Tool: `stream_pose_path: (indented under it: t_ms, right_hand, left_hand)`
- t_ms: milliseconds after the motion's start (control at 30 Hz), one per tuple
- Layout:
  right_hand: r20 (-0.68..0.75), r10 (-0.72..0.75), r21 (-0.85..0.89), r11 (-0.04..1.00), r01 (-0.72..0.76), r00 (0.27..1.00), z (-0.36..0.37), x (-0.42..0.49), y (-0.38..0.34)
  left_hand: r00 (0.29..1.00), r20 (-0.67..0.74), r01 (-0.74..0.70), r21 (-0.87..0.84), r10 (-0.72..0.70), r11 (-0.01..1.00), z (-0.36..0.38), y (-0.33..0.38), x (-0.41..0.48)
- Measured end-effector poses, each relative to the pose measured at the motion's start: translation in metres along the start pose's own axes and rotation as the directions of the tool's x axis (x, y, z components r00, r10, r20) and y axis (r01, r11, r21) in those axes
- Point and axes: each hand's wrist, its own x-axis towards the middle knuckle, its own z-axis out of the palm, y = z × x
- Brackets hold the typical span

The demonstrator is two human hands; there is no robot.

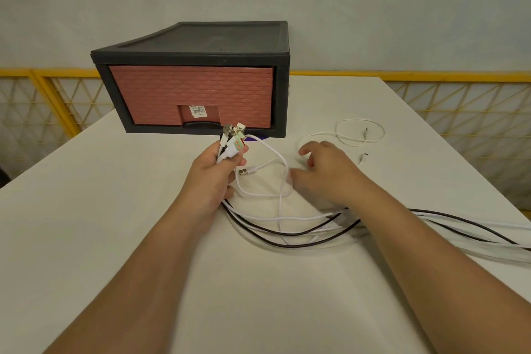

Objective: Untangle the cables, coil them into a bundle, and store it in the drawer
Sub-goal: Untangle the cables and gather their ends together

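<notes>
Ok so your left hand (pixel 214 172) is clamped round the plug ends (pixel 234 138) of several cables (pixel 287 227), all bunched together just in front of the drawer (pixel 189 95). Makes sense imo: w/ every plug pinned in one fist, the cords hang from one spot and you can comb them out toward the right, where they trail across the table (pixel 258 296) and off its right edge. Your right hand (pixel 324 172) hovers over a white cable (pixel 283 164) just right of the bunch, fingers bent, thumb by the cord. Tbh can't tell if it's actually pinching it or just touching. One USB plug (pixel 244 172) lies loose btw the hands, and a thin white loop (pixel 359 135) sits apart on the far right, so prob both need adding to the fist. Drawer is closed, so coiling and storing aren't done yet.
</notes>
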Motion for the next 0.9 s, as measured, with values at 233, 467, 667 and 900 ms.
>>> stream_pose_path:
  t_ms: [233,467,667,900]
  right_hand:
    - [0.007,-0.008,-0.194,0.981,0.009,1.0,0.009,0.002,-0.007]
    - [0.133,0.14,0.849,0.495,-0.185,0.981,-0.015,0.002,-0.001]
    - [0.222,0.145,0.969,-0.145,-0.201,0.964,-0.03,0.001,0.012]
    - [0.077,0.107,0.945,-0.325,-0.038,0.991,-0.047,0.0,0.027]
  left_hand:
    - [1.0,0.027,-0.012,0.004,0.012,1.0,0.0,0.001,-0.001]
    - [1.0,0.015,-0.017,-0.01,0.017,1.0,0.0,0.001,0.0]
    - [1.0,-0.013,-0.003,-0.022,0.002,1.0,0.0,0.001,0.001]
    - [0.998,-0.061,0.03,-0.033,-0.032,0.999,-0.006,0.001,0.005]
